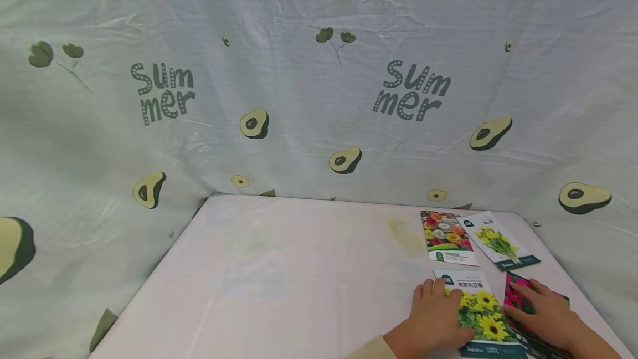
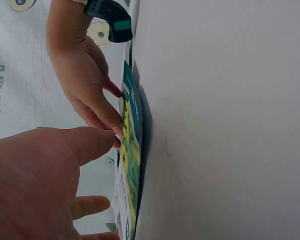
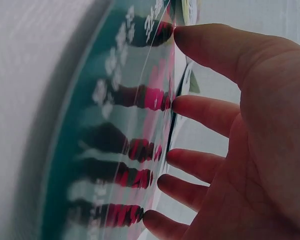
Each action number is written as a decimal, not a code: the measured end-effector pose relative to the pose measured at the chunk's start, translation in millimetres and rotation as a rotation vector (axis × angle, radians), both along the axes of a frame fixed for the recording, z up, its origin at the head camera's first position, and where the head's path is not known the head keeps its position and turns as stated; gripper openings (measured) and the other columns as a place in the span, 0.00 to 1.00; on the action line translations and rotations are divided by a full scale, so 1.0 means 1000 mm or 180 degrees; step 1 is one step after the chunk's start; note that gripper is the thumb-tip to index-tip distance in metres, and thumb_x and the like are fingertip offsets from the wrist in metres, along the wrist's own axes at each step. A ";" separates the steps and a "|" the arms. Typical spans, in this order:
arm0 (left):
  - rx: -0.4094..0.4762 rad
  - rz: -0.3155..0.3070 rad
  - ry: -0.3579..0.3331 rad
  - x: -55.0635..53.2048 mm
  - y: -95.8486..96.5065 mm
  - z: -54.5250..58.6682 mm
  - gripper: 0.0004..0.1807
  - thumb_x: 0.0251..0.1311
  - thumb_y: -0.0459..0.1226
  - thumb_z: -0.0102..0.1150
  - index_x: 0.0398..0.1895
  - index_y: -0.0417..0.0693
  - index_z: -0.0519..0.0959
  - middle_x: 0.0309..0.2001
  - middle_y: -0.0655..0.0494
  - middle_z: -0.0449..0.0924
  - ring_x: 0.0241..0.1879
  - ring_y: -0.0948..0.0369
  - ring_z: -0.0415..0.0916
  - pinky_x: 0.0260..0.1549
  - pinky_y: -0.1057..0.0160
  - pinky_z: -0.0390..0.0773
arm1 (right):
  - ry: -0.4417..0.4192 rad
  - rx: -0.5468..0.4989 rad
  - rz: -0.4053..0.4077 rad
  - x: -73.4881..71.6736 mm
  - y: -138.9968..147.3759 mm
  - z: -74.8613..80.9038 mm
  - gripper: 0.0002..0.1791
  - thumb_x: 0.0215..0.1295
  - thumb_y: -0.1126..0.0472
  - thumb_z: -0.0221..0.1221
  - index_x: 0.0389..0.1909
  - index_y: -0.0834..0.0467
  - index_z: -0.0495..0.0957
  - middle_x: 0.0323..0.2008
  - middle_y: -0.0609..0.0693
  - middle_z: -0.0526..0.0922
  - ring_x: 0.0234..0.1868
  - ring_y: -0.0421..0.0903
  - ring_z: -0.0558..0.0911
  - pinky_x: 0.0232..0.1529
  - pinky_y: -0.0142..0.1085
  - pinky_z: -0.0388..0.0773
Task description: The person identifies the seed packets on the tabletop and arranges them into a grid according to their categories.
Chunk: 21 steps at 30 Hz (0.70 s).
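A seed packet with yellow sunflowers [image 1: 488, 323] lies flat at the front right of the table. My left hand [image 1: 431, 314] rests on its left edge, fingertips on the printed front. Just to the right is a dark packet with pink-red flowers [image 1: 515, 295], slightly turned. Over it my right hand [image 1: 548, 317] spreads its fingers and covers much of the picture. In the right wrist view all the fingertips touch the glossy face of the pink-flower packet [image 3: 97, 145]. The left wrist view shows the sunflower packet [image 2: 133, 150] edge-on, bulging slightly off the table.
Behind these lie a packet of mixed-colour roses [image 1: 447, 231] and a white packet with a yellow bouquet [image 1: 498, 240], their edges meeting. The white table [image 1: 279, 281] stretches left. A printed avocado cloth [image 1: 299, 71] hangs behind it.
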<state>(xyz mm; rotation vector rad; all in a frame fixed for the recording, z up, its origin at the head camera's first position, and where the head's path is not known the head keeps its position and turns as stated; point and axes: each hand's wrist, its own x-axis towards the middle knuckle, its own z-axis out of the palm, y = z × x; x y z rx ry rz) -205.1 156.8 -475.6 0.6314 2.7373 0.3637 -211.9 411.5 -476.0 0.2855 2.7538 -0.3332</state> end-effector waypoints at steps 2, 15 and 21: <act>-0.0024 -0.0034 -0.0035 0.000 0.006 0.001 0.32 0.60 0.68 0.60 0.67 0.80 0.69 0.68 0.69 0.64 0.64 0.63 0.62 0.70 0.53 0.66 | 0.0000 -0.0014 -0.0001 0.000 0.001 0.000 0.64 0.52 0.20 0.61 0.70 0.69 0.64 0.65 0.83 0.52 0.61 0.84 0.58 0.52 0.74 0.71; -0.0167 -0.0214 0.0119 -0.002 0.030 0.000 0.35 0.61 0.70 0.57 0.70 0.74 0.67 0.71 0.69 0.61 0.71 0.66 0.60 0.74 0.58 0.62 | -0.0064 0.0037 -0.0099 -0.002 -0.001 -0.002 0.66 0.49 0.19 0.62 0.72 0.68 0.62 0.68 0.82 0.53 0.63 0.85 0.56 0.51 0.74 0.71; -0.0301 -0.0405 0.0279 -0.004 0.038 0.001 0.33 0.64 0.70 0.52 0.71 0.80 0.64 0.73 0.71 0.57 0.72 0.66 0.57 0.73 0.59 0.61 | -0.0064 -0.0020 -0.0102 -0.001 -0.001 -0.001 0.67 0.47 0.19 0.62 0.72 0.69 0.62 0.68 0.82 0.52 0.64 0.84 0.55 0.51 0.74 0.71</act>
